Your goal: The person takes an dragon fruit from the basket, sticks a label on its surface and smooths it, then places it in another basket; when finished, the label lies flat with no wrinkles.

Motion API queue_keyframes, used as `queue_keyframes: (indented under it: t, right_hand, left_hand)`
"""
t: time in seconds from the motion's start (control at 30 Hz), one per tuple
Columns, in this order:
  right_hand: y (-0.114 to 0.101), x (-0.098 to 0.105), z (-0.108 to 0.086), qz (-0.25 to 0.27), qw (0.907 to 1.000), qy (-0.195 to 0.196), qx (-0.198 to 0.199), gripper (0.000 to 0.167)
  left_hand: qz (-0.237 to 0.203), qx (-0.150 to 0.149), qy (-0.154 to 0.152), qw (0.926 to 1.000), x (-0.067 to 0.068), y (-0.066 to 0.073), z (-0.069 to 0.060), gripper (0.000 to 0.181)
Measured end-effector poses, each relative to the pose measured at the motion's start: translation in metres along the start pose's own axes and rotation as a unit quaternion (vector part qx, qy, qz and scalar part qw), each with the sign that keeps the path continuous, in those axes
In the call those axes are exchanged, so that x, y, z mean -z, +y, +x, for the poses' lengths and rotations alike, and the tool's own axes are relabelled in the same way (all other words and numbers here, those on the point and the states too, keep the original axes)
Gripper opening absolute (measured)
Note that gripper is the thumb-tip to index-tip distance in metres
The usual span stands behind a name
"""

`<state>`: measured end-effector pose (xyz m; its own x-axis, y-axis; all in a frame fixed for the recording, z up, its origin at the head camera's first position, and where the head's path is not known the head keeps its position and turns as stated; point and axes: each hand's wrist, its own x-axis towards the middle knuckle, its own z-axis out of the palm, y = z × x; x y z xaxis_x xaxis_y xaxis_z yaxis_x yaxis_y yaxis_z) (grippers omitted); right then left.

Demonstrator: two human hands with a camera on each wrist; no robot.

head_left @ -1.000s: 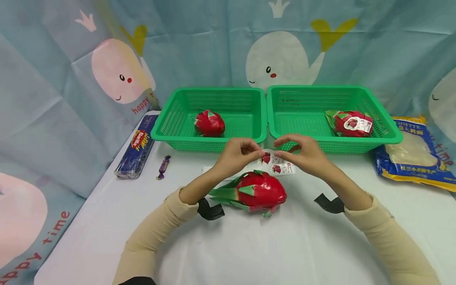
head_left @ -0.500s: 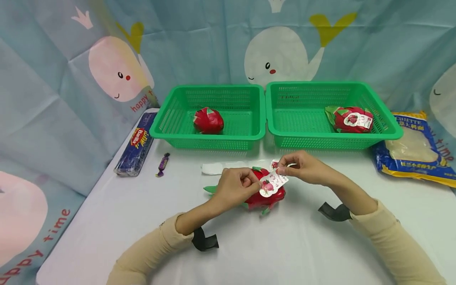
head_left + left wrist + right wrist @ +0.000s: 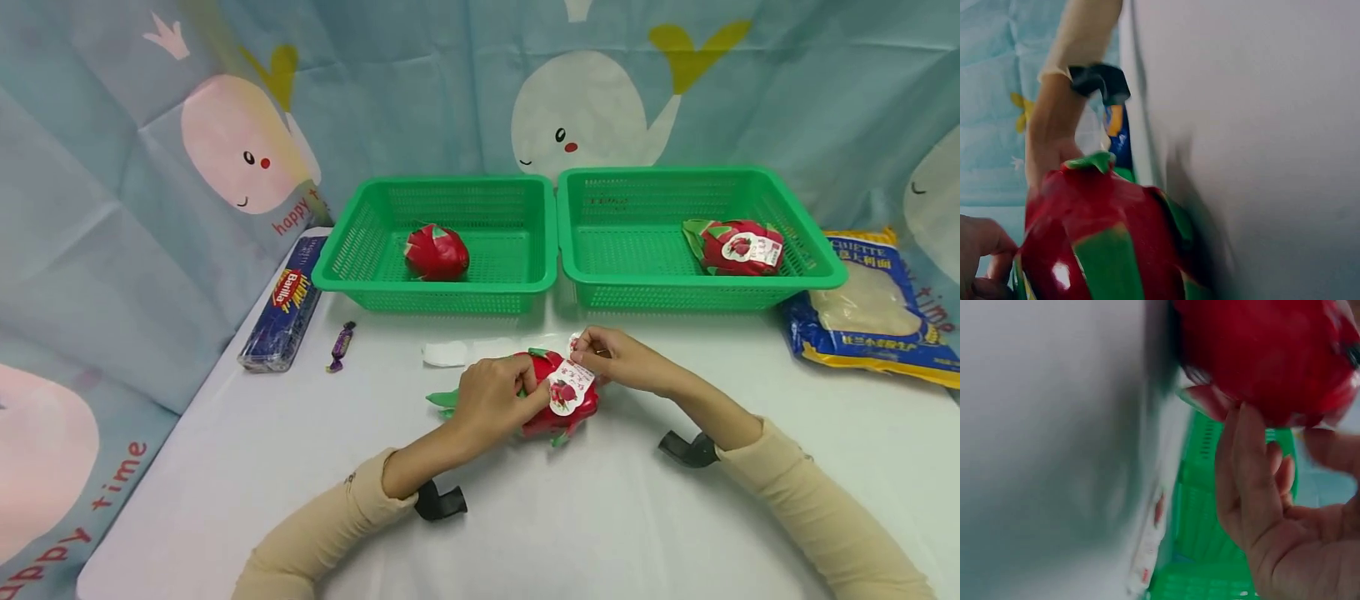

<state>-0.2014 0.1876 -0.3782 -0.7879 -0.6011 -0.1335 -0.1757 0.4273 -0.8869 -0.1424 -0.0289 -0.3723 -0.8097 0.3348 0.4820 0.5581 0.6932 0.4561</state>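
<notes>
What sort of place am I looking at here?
Probably a staged tabletop workspace, though the building itself can't be told: a whale-print cloth hangs behind a white-covered table, where a dragon fruit lies in front of two green baskets.

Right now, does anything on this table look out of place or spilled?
Nothing looks spilled. The purple wrapped candy, the only sweet, seems stray, lying on the table between the blue pasta pack and the nearest dragon fruit.
</notes>
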Motion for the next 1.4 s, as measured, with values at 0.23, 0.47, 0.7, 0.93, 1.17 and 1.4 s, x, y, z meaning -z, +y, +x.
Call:
queue_keyframes:
  t: [0.23,0.47,0.7,0.93,1.17,1.4]
  right_hand:
    - [0.007,-0.004,-0.026,-0.016,0.9939,0.028,0.106,0.036]
    - [0.014,-0.018,-0.031,-0.113,0.977,0.026,0.179,0.074]
    - [0.023,-0.017,-0.033,-0.166,0.9333,0.119,0.295,0.067]
    - [0.024,-0.016,-0.028,-0.22,0.9115,0.105,0.332,0.061]
    - [0.025,-0.013,-0.024,-0.143,0.952,0.038,0.268,0.073]
    - [0.021,-0.016,-0.029,-0.355,0.8194,0.18,0.412,0.049]
  left_hand:
    - [0.119,-0.169,0.018,0.9782,-0.005,-0.004,-0.014,0.037]
    - [0.216,-0.221,-0.033,0.9502,-0.006,-0.01,-0.028,0.074]
    - [0.241,-0.24,-0.063,0.9382,-0.009,-0.016,-0.032,0.065]
    - [0.211,-0.209,-0.063,0.9528,-0.011,-0.021,-0.032,0.059]
    - [0.206,-0.233,-0.044,0.9494,-0.01,-0.026,-0.032,0.069]
    - [0.197,-0.241,-0.045,0.9492,-0.007,-0.029,-0.029,0.067]
